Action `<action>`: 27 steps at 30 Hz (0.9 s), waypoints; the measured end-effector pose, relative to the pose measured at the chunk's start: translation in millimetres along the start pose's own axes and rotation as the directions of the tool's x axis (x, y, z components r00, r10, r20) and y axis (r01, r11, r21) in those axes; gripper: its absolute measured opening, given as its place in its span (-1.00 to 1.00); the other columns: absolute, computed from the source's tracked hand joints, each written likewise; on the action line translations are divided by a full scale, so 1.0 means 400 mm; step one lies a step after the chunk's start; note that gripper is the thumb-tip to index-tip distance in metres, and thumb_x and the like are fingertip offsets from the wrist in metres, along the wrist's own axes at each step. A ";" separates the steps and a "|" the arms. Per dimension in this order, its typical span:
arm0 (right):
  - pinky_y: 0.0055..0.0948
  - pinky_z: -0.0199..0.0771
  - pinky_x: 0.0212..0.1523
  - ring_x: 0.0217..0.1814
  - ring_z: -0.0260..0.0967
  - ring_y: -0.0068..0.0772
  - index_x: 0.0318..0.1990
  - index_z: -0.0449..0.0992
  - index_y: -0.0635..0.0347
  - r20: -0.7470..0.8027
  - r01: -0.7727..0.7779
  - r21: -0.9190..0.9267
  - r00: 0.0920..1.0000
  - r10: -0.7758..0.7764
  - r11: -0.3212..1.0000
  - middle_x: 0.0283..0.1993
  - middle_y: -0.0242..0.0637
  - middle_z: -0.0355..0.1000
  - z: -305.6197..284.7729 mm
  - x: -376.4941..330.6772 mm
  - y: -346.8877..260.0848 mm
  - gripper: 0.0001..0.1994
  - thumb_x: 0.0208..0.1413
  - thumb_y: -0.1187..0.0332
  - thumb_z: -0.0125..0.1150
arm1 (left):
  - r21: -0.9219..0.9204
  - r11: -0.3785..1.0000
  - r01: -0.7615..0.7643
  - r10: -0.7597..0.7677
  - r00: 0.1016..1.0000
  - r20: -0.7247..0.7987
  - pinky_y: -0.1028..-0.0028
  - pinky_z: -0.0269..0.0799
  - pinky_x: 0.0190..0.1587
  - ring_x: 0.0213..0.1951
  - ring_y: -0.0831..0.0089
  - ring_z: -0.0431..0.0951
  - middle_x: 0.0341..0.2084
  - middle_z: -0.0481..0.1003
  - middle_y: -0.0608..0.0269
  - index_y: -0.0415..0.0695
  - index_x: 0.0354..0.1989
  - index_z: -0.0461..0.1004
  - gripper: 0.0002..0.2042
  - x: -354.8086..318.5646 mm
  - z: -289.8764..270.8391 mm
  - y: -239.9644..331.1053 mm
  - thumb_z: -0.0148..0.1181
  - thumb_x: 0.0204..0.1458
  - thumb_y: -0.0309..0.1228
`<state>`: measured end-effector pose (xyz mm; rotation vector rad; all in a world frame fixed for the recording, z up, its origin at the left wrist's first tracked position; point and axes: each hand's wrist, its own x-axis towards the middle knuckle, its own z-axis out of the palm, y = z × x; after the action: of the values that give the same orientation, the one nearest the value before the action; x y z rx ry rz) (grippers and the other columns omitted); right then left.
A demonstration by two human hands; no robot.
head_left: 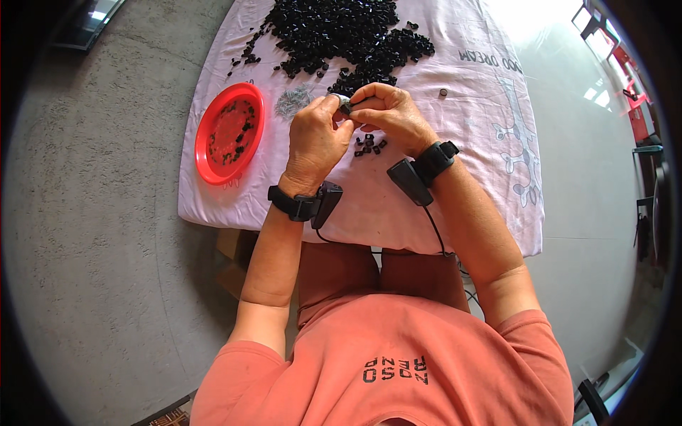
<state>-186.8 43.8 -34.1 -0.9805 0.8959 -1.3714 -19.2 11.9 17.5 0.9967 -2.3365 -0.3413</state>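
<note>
My left hand (314, 142) and my right hand (399, 119) meet over the table, fingertips pinched together around a small black plastic piece (346, 109). Something whitish shows at my left fingertips; what it is I cannot make out. Just beyond the hands spreads a large heap of small black pieces (337, 35). Several more black pieces (369, 145) lie loose on the cloth between my wrists. Beside my left hand is a scatter of thin silvery bits (291, 103), like pins or small wires.
A red plastic plate (202, 153) holding black pieces stands at the table's left edge. Pink printed cloth (455, 192) covers the table. Right of my right hand sits a small round object (443, 92). Wristbands with black boxes (410, 182) trail cables toward my lap.
</note>
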 end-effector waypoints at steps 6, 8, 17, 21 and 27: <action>-0.55 0.61 -0.16 -0.18 0.55 -0.57 -0.05 0.55 0.26 0.012 -0.006 0.002 1.000 0.006 1.000 -0.18 -0.30 0.60 -0.003 -0.002 -0.006 -0.76 0.11 0.49 0.32 | -0.023 1.000 0.003 -0.003 1.000 0.010 0.19 0.50 -0.32 -0.40 0.06 0.59 -0.47 0.53 0.01 -0.28 -0.39 0.48 -0.86 0.003 0.003 -0.006 0.30 -0.12 -0.54; -0.56 0.60 -0.16 -0.18 0.54 -0.58 -0.04 0.55 0.24 0.020 -0.004 0.017 1.000 0.004 1.000 -0.18 -0.32 0.60 -0.004 -0.001 -0.002 -0.76 0.13 0.48 0.32 | -0.022 1.000 0.008 -0.008 1.000 0.011 0.18 0.50 -0.31 -0.39 0.05 0.59 -0.46 0.52 0.00 -0.29 -0.39 0.48 -0.86 0.001 0.003 -0.007 0.29 -0.11 -0.54; -0.57 0.60 -0.16 -0.21 0.54 -0.61 -0.03 0.54 0.21 0.016 0.003 0.007 1.000 -0.003 1.000 -0.19 -0.33 0.60 -0.004 -0.001 -0.001 -0.75 0.13 0.47 0.33 | 0.020 1.000 -0.006 0.006 1.000 0.009 0.17 0.48 -0.30 -0.38 0.03 0.56 -0.44 0.49 0.01 -0.29 -0.38 0.47 -0.84 -0.007 0.013 -0.004 0.31 -0.11 -0.55; -0.58 0.60 -0.16 -0.21 0.54 -0.62 -0.03 0.55 0.21 0.006 -0.014 -0.008 1.000 0.014 1.000 -0.19 -0.33 0.60 -0.002 -0.003 -0.006 -0.75 0.13 0.48 0.33 | 0.039 0.999 -0.026 0.025 1.000 0.008 0.20 0.46 -0.34 -0.42 0.08 0.55 -0.47 0.49 0.04 -0.29 -0.37 0.48 -0.85 -0.008 0.011 -0.002 0.32 -0.11 -0.56; -0.63 0.60 -0.16 -0.20 0.54 -0.65 -0.02 0.55 0.20 0.020 -0.038 0.026 0.999 0.038 0.999 -0.16 -0.37 0.57 -0.012 0.001 -0.001 -0.77 0.17 0.49 0.28 | 0.022 0.998 -0.066 0.067 0.997 -0.030 0.26 0.45 -0.40 -0.48 0.14 0.56 -0.50 0.49 0.05 -0.29 -0.38 0.50 -0.88 -0.002 0.014 -0.006 0.31 -0.08 -0.58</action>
<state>-191.2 43.4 -35.5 -0.9510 0.8754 -1.3360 -20.8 11.0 11.7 0.9253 -2.3432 -0.2745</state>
